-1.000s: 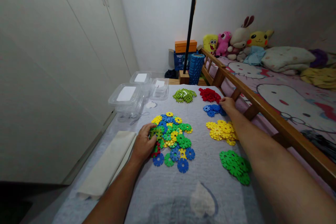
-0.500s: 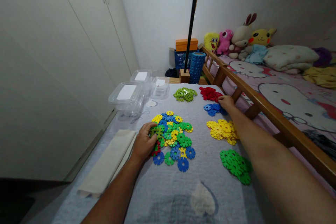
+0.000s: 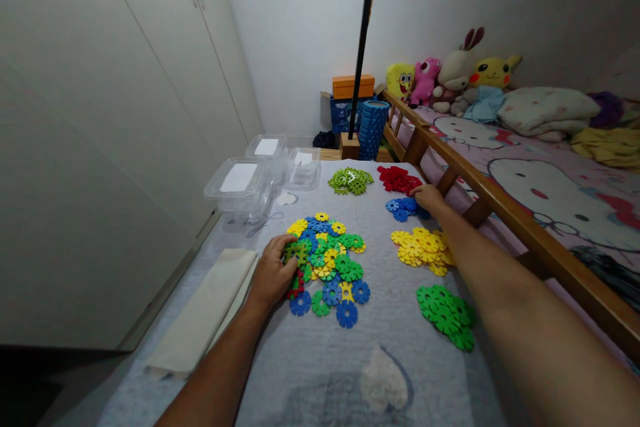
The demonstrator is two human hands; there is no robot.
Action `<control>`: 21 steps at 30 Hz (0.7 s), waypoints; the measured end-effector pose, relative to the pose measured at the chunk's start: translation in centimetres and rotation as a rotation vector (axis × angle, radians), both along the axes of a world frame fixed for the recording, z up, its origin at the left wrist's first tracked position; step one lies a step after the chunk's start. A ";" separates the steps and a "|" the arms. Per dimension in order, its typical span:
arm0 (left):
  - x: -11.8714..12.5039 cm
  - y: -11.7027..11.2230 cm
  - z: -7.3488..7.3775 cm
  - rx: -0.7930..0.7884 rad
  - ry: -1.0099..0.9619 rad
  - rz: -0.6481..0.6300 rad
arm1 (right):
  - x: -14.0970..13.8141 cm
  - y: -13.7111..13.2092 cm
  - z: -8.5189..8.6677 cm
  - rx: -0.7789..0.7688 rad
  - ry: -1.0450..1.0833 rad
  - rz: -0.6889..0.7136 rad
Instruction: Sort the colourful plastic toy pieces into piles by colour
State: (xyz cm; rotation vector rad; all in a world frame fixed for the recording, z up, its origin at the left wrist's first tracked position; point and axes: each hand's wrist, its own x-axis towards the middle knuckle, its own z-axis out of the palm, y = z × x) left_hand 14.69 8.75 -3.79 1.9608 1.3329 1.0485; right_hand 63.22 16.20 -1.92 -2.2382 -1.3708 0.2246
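A mixed heap of plastic snowflake discs (image 3: 330, 260) in yellow, blue, green and red lies on the grey blanket (image 3: 380, 347). My left hand (image 3: 273, 277) rests at the heap's left edge, fingers curled onto the discs there. Sorted piles lie to the right: light green (image 3: 351, 181), red (image 3: 399, 179), blue (image 3: 404, 207), yellow (image 3: 420, 250) and dark green (image 3: 445, 315). My right hand (image 3: 430, 198) is stretched out to the far right, fingers bent down between the red and blue piles, touching the blue pile's edge. What its fingertips hold is hidden.
Clear lidded plastic boxes (image 3: 243, 190) stand at the back left. A folded beige cloth (image 3: 205, 313) lies left of my left arm. A wooden bed rail (image 3: 500, 207) runs along the right. A black pole (image 3: 363, 47) rises behind, near a wardrobe (image 3: 125, 113).
Both hands stay where they were; only the view has shifted slightly. The right hand's fingers sit a little nearer the red pile than a second ago.
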 end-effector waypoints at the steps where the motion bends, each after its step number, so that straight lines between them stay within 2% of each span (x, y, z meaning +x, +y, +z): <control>1: 0.0 0.0 0.1 -0.001 0.003 -0.001 | -0.1 0.0 0.0 -0.004 0.003 0.006; 8: 0.1 -0.1 0.2 -0.018 0.000 -0.009 | -0.9 -0.9 0.9 0.000 0.010 -0.048; 12: 0.1 -0.1 0.2 -0.018 -0.015 -0.006 | -2.3 -2.3 3.1 0.159 0.080 -0.113; 15: 0.0 0.0 0.3 -0.028 -0.044 -0.010 | -5.0 -3.4 5.0 0.298 0.195 -0.107; 18: 0.1 0.1 0.3 -0.053 -0.134 0.007 | -9.7 -4.7 6.0 0.376 0.313 0.042; 21: 0.3 0.1 0.2 -0.089 -0.258 0.034 | -15.9 -6.4 5.8 0.298 0.386 0.335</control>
